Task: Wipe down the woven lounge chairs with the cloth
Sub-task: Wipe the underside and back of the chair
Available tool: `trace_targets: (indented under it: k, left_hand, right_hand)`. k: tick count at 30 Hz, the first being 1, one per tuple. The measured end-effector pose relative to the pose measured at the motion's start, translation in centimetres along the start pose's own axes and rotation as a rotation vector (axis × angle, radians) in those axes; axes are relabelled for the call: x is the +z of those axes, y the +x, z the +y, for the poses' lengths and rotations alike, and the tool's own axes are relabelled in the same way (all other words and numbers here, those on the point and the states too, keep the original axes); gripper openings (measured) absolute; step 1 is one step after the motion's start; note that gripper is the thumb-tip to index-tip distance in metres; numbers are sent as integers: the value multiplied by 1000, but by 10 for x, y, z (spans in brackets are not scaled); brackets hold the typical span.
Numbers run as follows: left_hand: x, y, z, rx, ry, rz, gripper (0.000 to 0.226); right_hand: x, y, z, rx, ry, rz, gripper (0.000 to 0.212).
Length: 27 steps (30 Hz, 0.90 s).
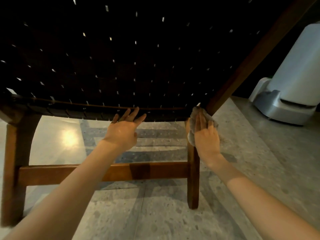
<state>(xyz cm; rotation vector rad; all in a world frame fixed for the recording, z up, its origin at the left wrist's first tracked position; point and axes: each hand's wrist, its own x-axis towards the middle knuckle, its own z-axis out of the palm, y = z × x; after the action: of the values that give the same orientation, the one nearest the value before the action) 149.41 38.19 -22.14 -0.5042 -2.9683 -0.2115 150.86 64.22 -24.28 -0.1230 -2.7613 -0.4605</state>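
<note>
A lounge chair with dark woven straps [121,58] and a brown wooden frame [193,179] fills the upper view, seen from low down. My left hand [125,129] rests with straight fingers against the lower edge of the weave. My right hand [206,134] presses a grey cloth [191,135] with flat fingers onto the top of the right wooden leg, where it meets the slanted side rail [259,49].
A white and grey appliance [294,87] stands on the speckled stone floor [164,213] at the right. A wooden crossbar [155,170] joins the chair's legs low down. A lamp's glare shows on the floor at the left.
</note>
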Motion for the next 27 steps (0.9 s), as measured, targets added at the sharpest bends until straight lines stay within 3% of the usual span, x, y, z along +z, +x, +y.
trace_targets:
  k: [3,7,11,15,18,20,23,25,27]
  left_hand:
    - [2,1,-1,6,23,19,66]
    - [6,0,3,25,-12,57,65]
    - [8,-3,25,162,-89,169,59]
    - [-9,-12,72,249,-721,-72,62]
    - [-8,-8,81,208,-887,-18,41]
    - [-14,-6,74,163,-855,103,24]
    - [-25,-5,62,203,-768,163,18]
    - [-30,-3,62,275,-681,104,18]
    - [-31,1,66,318,-561,54,16]
  right_hand:
    - [7,-3,1,-55,8,-10,62]
    - [6,-25,10,-107,302,-54,53]
    - [-9,-48,24,-202,603,230,53]
    - [-28,-47,23,-345,754,431,62]
    - [-33,-42,14,-384,860,491,63]
    - [-32,-41,11,-405,933,440,64]
    - [-31,-42,11,-411,1269,91,68]
    - [-29,-37,11,-360,1475,-78,52]
    - [-27,-28,11,-305,1495,-166,35]
